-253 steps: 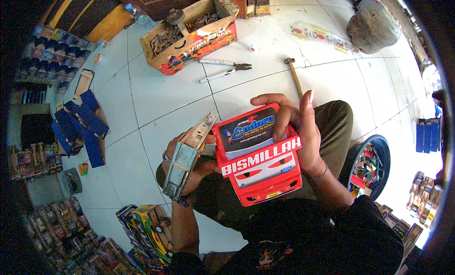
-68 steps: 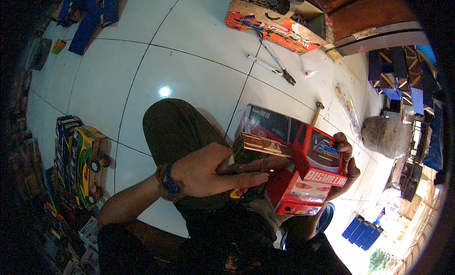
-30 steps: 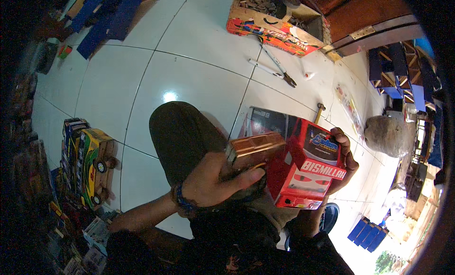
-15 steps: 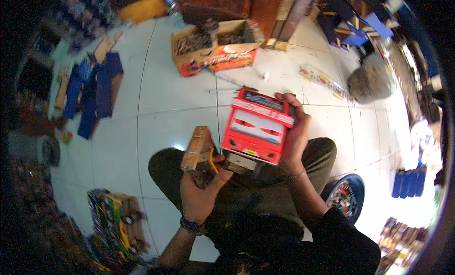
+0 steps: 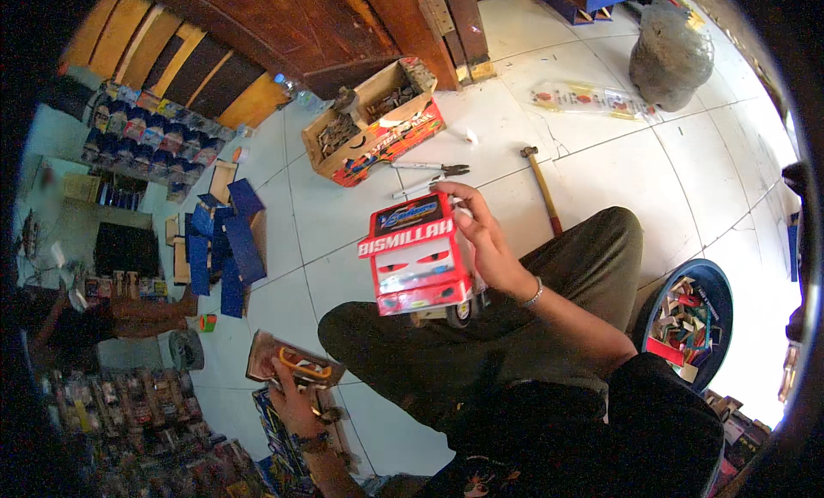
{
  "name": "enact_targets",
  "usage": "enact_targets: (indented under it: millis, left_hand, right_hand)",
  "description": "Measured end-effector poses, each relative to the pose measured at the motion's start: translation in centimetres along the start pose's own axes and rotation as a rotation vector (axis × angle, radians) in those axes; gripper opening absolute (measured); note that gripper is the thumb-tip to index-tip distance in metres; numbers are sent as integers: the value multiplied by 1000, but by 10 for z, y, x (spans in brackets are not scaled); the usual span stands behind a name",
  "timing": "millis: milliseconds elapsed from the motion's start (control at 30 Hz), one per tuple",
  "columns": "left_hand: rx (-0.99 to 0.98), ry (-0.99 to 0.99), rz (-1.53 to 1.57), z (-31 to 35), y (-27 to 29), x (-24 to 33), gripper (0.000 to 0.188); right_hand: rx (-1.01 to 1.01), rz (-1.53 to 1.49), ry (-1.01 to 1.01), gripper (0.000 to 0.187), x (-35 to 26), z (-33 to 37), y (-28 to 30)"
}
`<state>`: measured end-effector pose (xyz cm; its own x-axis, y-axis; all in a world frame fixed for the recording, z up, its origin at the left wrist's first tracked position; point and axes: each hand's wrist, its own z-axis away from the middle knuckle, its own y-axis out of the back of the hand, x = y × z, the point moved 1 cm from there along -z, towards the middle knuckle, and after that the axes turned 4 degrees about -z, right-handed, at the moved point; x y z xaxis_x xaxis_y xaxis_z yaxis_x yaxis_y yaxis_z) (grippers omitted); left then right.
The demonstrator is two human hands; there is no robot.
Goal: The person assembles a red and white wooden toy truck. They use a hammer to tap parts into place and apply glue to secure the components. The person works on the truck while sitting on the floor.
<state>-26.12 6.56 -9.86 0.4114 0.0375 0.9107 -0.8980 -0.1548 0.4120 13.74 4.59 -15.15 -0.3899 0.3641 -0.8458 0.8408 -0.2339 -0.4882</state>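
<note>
A red toy truck [image 5: 414, 279] with a white windscreen panel, eye-shaped decals and black wheels underneath is in my right hand [image 5: 493, 245]. My fingers grip its right side and top, above my crossed legs. Off to the lower left, my left hand [image 5: 296, 408] is closed around a brown wooden toy part [image 5: 268, 354] with a curved orange strip [image 5: 306, 366]. That part is held over a toy vehicle [image 5: 279, 434] with blue and yellow sides, which my left hand and wrist partly hide. The two held things are well apart.
Ahead stand a cardboard box [image 5: 378, 150] of small dark pieces, pliers [image 5: 442, 167] and a hammer [image 5: 542, 189]. Blue panels [image 5: 227, 240] lie left. At right is a dark tub [image 5: 725, 326] of scraps; a grey lump [image 5: 674, 64] sits farther back. Another person's legs [image 5: 146, 318] show at left.
My left hand has carried the wooden part away from the truck, down and left. My right hand still holds the truck, now turned to show a wheel. The view has swung left.
</note>
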Motion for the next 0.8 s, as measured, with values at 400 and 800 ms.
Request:
enact_targets:
  millis: [400, 800]
  left_hand:
    - [-27, 564, -900, 108, 65, -299, 58]
    - [139, 270, -1183, 167, 13, -358, 85]
  right_hand:
    - [-477, 502, -323, 104, 14, 36, 95]
    - [-287, 1135, -30, 99, 73, 53, 70]
